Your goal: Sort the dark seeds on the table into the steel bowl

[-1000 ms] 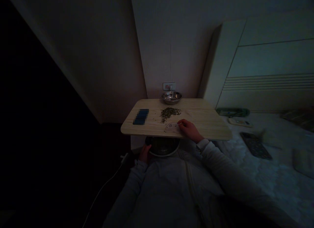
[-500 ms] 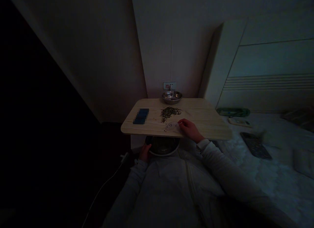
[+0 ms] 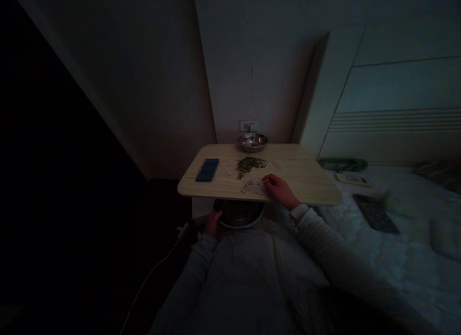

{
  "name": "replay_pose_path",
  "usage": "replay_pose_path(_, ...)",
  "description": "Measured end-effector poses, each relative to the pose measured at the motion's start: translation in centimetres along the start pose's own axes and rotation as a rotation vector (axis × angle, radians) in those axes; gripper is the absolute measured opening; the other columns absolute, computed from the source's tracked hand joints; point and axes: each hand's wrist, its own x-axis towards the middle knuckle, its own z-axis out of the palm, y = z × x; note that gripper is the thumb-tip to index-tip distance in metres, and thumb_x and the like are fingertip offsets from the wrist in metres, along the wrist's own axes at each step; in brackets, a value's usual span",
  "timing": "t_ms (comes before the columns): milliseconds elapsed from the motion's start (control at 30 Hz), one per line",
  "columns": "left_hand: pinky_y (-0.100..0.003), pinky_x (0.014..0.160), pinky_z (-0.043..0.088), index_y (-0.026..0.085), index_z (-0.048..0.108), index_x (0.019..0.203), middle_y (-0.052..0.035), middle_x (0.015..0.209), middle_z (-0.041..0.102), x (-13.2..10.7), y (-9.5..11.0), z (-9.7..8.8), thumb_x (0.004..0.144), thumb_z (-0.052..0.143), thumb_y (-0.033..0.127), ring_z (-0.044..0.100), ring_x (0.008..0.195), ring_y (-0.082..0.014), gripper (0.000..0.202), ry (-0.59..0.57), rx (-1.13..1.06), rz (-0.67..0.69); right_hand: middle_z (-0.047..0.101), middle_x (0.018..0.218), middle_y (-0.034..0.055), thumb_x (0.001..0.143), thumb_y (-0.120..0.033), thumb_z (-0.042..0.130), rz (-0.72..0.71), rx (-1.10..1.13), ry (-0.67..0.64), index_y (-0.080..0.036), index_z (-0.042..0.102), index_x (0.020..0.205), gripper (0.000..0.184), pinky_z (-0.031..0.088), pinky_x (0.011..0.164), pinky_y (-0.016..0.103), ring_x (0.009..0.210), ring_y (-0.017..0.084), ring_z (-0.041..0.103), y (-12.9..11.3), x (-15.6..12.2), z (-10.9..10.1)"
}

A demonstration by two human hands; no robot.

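My right hand [image 3: 280, 190] rests on the wooden table [image 3: 309, 179], fingers curled onto a small pale flat object [image 3: 253, 184] near the front edge. A heap of small dark grains [image 3: 249, 165] lies just beyond it. My left hand [image 3: 212, 224] grips the rim of a metal bowl [image 3: 238, 215] held under the table's front edge, above my lap. A second, smaller metal bowl [image 3: 252, 142] stands at the table's far edge by the wall.
A dark blue rectangular object [image 3: 207, 170] lies on the table's left side. A wall socket [image 3: 248, 125] sits behind the far bowl. To the right is a bed [image 3: 396, 248] with a dark flat device [image 3: 375, 213] and other small items. A white cable [image 3: 154, 272] trails at lower left.
My right hand and the pale object have shifted very slightly toward the grain heap. The left hand and lower bowl stay put.
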Motion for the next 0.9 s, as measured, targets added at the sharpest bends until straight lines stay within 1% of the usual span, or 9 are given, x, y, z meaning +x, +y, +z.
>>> replay_pose_path(67, -0.045, 0.103, 0.047, 0.023, 0.069, 0.075, -0.0093, 0.099, 0.077, 0.23, -0.08, 0.18, 0.062, 0.074, 0.032, 0.064, 0.118, -0.0326, 0.017, 0.002, -0.003, 0.004, 0.06, 0.061, -0.0018, 0.073, -0.036, 0.054, -0.005, 0.004, -0.008, -0.021, 0.065, 0.081, 0.021, 0.039, 0.06, 0.028, 0.06, 0.016, 0.051, -0.03, -0.01, -0.06)
replay_pose_path(133, -0.044, 0.105, 0.045, 0.024, 0.066, 0.069, -0.0086, 0.096, 0.077, 0.37, -0.08, 0.17, 0.058, 0.076, 0.028, 0.061, 0.122, -0.0323, 0.016, 0.026, 0.005, 0.016, 0.059, 0.061, -0.002, 0.073, -0.035, 0.053, 0.0, -0.01, -0.012, -0.021, 0.065, 0.082, 0.021, 0.039, 0.06, 0.028, 0.06, 0.016, 0.051, -0.06, -0.01, -0.09)
replay_pose_path(233, -0.045, 0.108, 0.043, 0.024, 0.063, 0.064, -0.0078, 0.091, 0.076, 0.38, 0.01, 0.07, 0.054, 0.078, 0.027, 0.058, 0.125, -0.0335, 0.018, 0.061, 0.021, 0.029, 0.06, 0.061, -0.0015, 0.074, -0.034, 0.053, 0.018, -0.035, -0.01, -0.02, 0.065, 0.083, 0.021, 0.039, 0.06, 0.028, 0.061, 0.016, 0.052, -0.08, 0.0, -0.06)
replay_pose_path(367, -0.046, 0.109, 0.042, 0.025, 0.063, 0.063, -0.0081, 0.087, 0.076, 0.03, 0.33, 0.4, 0.055, 0.077, 0.027, 0.059, 0.125, -0.0351, 0.016, 0.07, 0.028, 0.042, 0.061, 0.063, -0.0007, 0.075, -0.033, 0.052, 0.019, -0.058, -0.009, -0.02, 0.066, 0.084, 0.021, 0.039, 0.061, 0.028, 0.062, 0.017, 0.054, -0.01, 0.03, 0.02)
replay_pose_path(467, -0.046, 0.108, 0.043, 0.025, 0.067, 0.068, -0.008, 0.086, 0.076, -0.28, 0.64, 0.79, 0.057, 0.076, 0.028, 0.058, 0.126, -0.0359, 0.014, 0.047, 0.001, 0.005, 0.064, 0.067, 0.0004, 0.075, -0.032, 0.053, 0.003, -0.077, -0.005, -0.02, 0.066, 0.084, 0.019, 0.041, 0.063, 0.029, 0.065, 0.018, 0.056, 0.16, 0.05, 0.02)
replay_pose_path(600, -0.047, 0.107, 0.044, 0.023, 0.07, 0.075, -0.0087, 0.09, 0.077, -0.35, 0.81, 0.82, 0.057, 0.078, 0.03, 0.06, 0.124, -0.0368, 0.021, 0.05, 0.025, -0.024, 0.064, 0.067, 0.0, 0.075, -0.031, 0.054, -0.007, -0.081, -0.003, -0.02, 0.067, 0.084, 0.019, 0.041, 0.063, 0.028, 0.065, 0.017, 0.056, 0.41, 0.08, 0.01)
replay_pose_path(700, -0.045, 0.107, 0.045, 0.023, 0.071, 0.079, -0.0084, 0.094, 0.077, -0.21, 0.69, 0.58, 0.058, 0.078, 0.032, 0.061, 0.123, -0.0339, 0.024, 0.039, 0.018, -0.009, 0.061, 0.062, -0.0012, 0.076, -0.033, 0.053, -0.013, -0.078, 0.009, -0.021, 0.066, 0.084, 0.019, 0.039, 0.06, 0.028, 0.062, 0.017, 0.054, 0.49, 0.09, 0.05)
replay_pose_path(800, -0.045, 0.105, 0.046, 0.023, 0.072, 0.087, -0.0068, 0.092, 0.078, -0.18, 0.62, 0.52, 0.061, 0.077, 0.035, 0.064, 0.119, -0.0314, 0.029, 0.025, -0.004, -0.025, 0.06, 0.061, -0.0012, 0.076, -0.034, 0.053, -0.009, -0.073, 0.007, -0.021, 0.066, 0.084, 0.02, 0.039, 0.06, 0.028, 0.061, 0.017, 0.053, 0.38, 0.06, 0.09)
replay_pose_path(900, -0.044, 0.104, 0.047, 0.021, 0.072, 0.088, -0.0077, 0.091, 0.078, -0.36, 0.82, 0.68, 0.059, 0.079, 0.036, 0.065, 0.117, -0.0313, 0.034, 0.023, -0.009, -0.032, 0.061, 0.064, -0.0004, 0.075, -0.034, 0.052, 0.008, -0.058, -0.006, -0.02, 0.065, 0.084, 0.021, 0.04, 0.062, 0.029, 0.063, 0.017, 0.054, 0.14, -0.01, 0.09)
